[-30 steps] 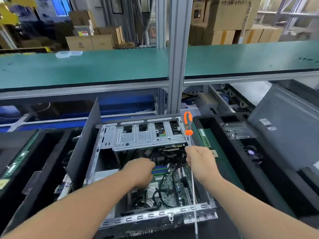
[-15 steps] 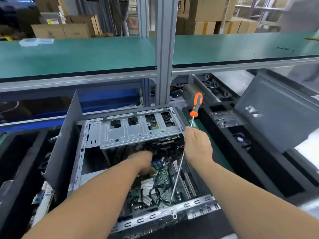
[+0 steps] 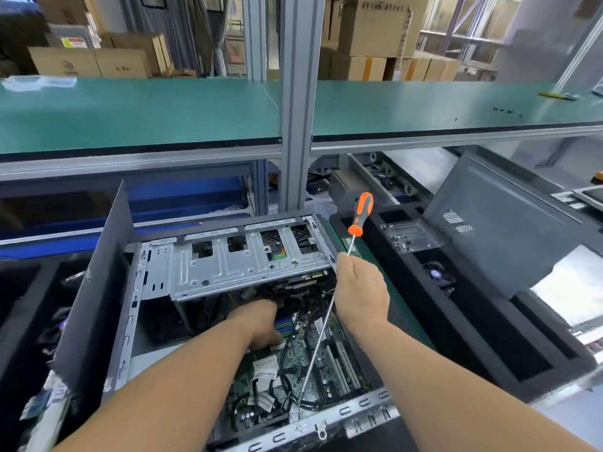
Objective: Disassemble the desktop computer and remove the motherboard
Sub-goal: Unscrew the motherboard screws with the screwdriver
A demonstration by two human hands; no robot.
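Note:
An open desktop case (image 3: 153, 282) lies below me with its silver drive cage (image 3: 241, 265) across the far end. The green motherboard (image 3: 306, 363) with black cables shows in the case floor. My right hand (image 3: 362, 291) grips the long steel shaft of an orange-handled screwdriver (image 3: 360, 213); its tip rests low on the board near the front rail. My left hand (image 3: 261, 324) reaches deep inside beneath the cage, beside the blue and green memory slots (image 3: 284, 326). Its fingertips are hidden, so its grasp is unclear.
A removed dark side panel (image 3: 509, 223) leans at the right over black foam trays (image 3: 456, 321). Another dark panel (image 3: 98, 288) stands along the case's left side. A green-topped shelf (image 3: 130, 109) and a vertical aluminium post (image 3: 298, 102) rise behind the case.
My left hand has pushed further in under the drive cage. The screwdriver has tilted, its handle swinging right and its tip landing on the board near the front rail.

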